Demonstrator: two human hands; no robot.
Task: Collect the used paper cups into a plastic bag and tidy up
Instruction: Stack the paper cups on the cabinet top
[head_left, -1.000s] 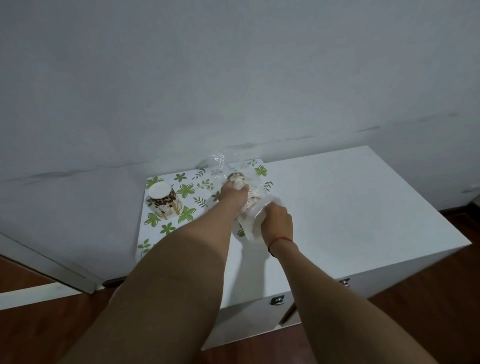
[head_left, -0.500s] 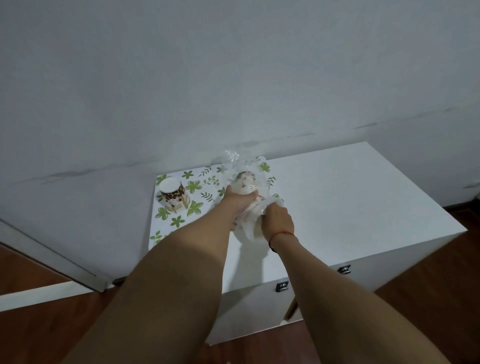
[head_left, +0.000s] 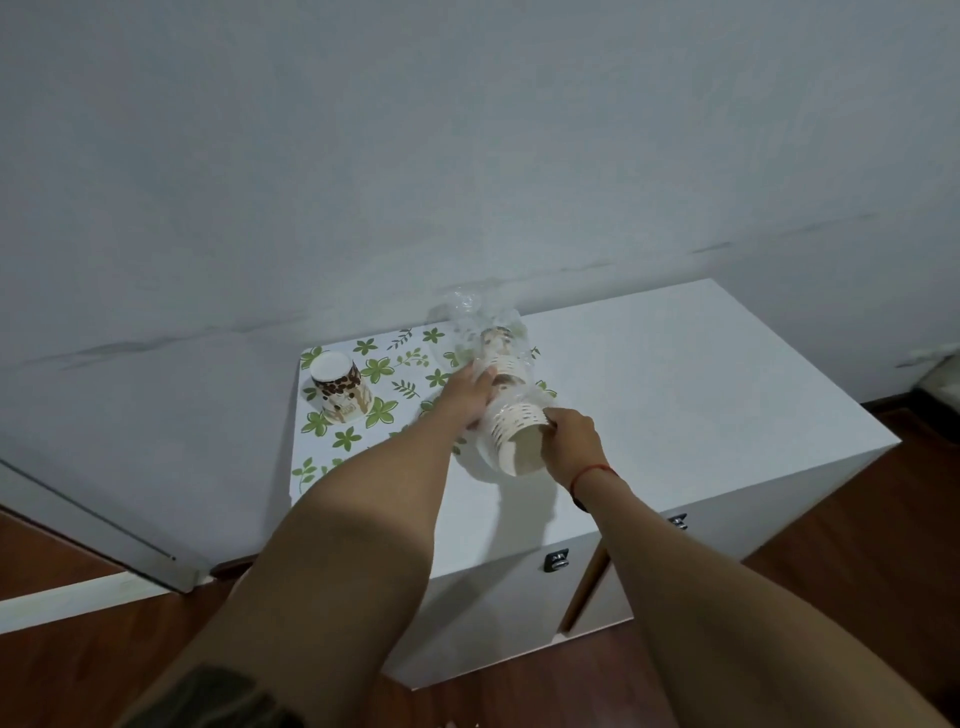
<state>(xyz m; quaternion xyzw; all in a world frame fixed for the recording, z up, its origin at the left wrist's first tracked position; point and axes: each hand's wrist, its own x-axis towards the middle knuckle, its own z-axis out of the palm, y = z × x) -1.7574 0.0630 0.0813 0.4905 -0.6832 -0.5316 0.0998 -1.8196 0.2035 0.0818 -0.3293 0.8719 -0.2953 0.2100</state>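
Note:
A stack of nested paper cups (head_left: 511, 434) lies tilted inside a clear plastic bag (head_left: 480, 325) above the white cabinet top. My left hand (head_left: 467, 397) holds the stack and bag from the left side, about halfway up. My right hand (head_left: 571, 436) grips the stack's open lower end, fingers curled round the rims. The bag's far end sticks up crumpled toward the wall. A second upside-down stack of paper cups with a coffee-bean print (head_left: 338, 385) stands alone on the leaf-patterned mat (head_left: 384, 369), left of my hands.
The white cabinet (head_left: 675, 395) stands against a grey wall; its front shows two small dark handles (head_left: 556, 561) and a door slightly ajar. Brown wooden floor surrounds it. A white board (head_left: 78, 597) lies low at the left.
The bagged stack has tilted and lengthened toward me, so its open rims now show at my right hand. The view has shifted slightly; the coffee-bean cups have not moved.

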